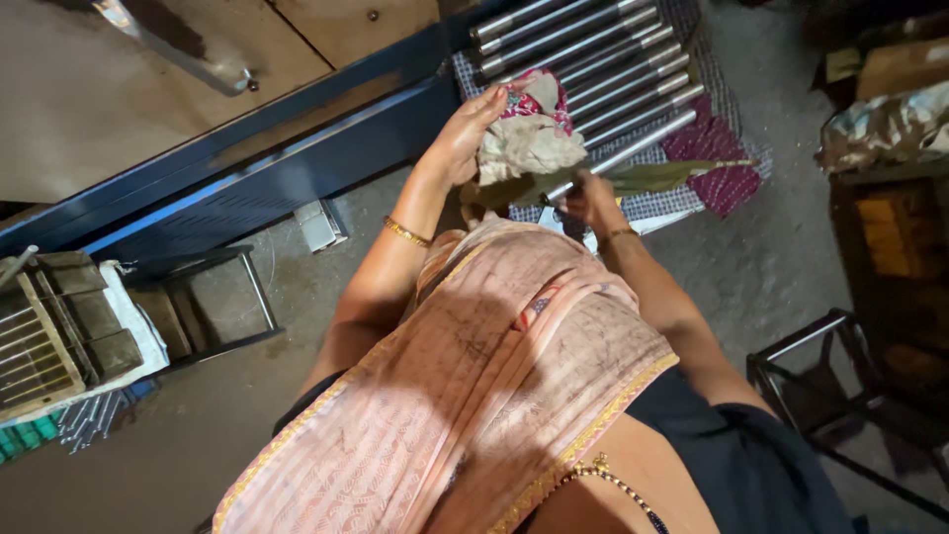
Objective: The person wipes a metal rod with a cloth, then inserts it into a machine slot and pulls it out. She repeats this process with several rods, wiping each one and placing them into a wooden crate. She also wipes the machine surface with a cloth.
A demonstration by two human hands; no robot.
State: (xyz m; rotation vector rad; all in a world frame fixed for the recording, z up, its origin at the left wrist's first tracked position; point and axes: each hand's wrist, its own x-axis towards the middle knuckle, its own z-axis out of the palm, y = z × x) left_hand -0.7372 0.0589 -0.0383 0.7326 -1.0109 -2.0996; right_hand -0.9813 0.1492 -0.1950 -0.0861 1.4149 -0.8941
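Gripping a crumpled rag (531, 138), the left hand (463, 138) is curled round its edge above a row of metal rods (593, 59) on checked cloth (682, 193); the right hand (593, 198) is closed on the near end of one rod (623, 153)

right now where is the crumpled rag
In the head view it sits upper centre, the crumpled rag gripped in the left hand, against the near end of the row of metal rods.
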